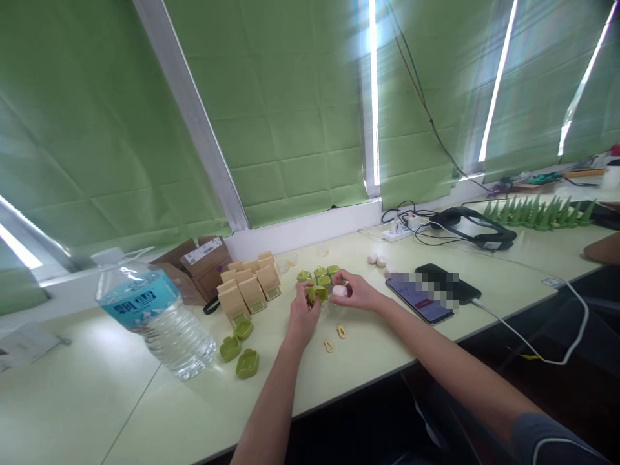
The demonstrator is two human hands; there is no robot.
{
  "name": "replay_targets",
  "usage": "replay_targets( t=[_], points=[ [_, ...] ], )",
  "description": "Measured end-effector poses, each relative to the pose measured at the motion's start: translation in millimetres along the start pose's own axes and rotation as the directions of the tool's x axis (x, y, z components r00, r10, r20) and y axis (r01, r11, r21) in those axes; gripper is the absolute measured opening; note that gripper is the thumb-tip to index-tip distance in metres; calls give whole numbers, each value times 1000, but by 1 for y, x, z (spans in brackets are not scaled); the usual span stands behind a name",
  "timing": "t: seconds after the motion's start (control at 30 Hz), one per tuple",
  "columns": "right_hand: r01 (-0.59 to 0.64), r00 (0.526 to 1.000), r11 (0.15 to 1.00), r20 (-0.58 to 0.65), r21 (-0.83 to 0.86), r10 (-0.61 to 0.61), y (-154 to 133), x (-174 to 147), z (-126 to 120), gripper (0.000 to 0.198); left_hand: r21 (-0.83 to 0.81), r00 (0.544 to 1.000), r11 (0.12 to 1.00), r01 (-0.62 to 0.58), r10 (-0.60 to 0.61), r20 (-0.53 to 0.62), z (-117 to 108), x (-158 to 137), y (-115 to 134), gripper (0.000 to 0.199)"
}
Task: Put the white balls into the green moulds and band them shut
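Observation:
My left hand [305,311] is closed around a green flower-shaped cup [317,294] above the table. Just to its right, my right hand [357,292] pinches a small pale pink rounded piece [340,291]. The two pieces are close together; I cannot tell whether they touch. Behind my hands stands a group of small green pieces [323,280] with yellowish tops. On the table in front of them lie two small yellow loops [341,332]. More pale pink rounded pieces [382,261] rest behind my right hand.
Left of my hands are several green cups [247,363], beige box-like pieces [253,295] and a large water bottle [159,316]. A cardboard box [206,268] sits behind. Phones [420,298] with a white cable, a headset [477,227], a power strip [398,231] and green spiky pieces [540,214] lie right.

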State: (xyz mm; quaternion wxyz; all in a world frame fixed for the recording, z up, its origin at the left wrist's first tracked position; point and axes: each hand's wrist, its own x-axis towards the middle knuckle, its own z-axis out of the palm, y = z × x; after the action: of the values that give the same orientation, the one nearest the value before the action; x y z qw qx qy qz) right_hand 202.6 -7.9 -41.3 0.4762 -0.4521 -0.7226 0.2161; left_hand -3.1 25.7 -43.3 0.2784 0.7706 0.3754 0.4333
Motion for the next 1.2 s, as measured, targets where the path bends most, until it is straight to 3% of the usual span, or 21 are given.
replay_targets(
  t=[0.13,0.27,0.47,0.6,0.8,0.97,1.2],
  points=[
    [27,998,993,-56,115,-21,0,1,6,50,44,1000,999,-7,7,0,-1,1,0,26],
    [45,999,985,-4,167,-45,-3,1,7,42,86,999,995,-51,52,-16,-1,2,-3,24],
    [97,995,990,-7,100,-97,-6,1,6,42,142,996,988,-68,74,-42,-1,4,-9,25],
    [74,996,993,36,92,-77,-6,2,7,53,139,998,990,-31,39,-52,-1,4,-8,30],
    [40,998,998,42,40,-41,-3,2,7,46,76,999,997,-32,31,18,-3,0,3,36],
    [87,996,996,32,-20,-87,-7,2,5,47,15,996,998,-55,53,78,-6,-4,9,37],
    [91,996,996,20,-18,-91,-2,4,4,51,0,985,992,-125,124,117,0,-2,4,54]
  ],
)
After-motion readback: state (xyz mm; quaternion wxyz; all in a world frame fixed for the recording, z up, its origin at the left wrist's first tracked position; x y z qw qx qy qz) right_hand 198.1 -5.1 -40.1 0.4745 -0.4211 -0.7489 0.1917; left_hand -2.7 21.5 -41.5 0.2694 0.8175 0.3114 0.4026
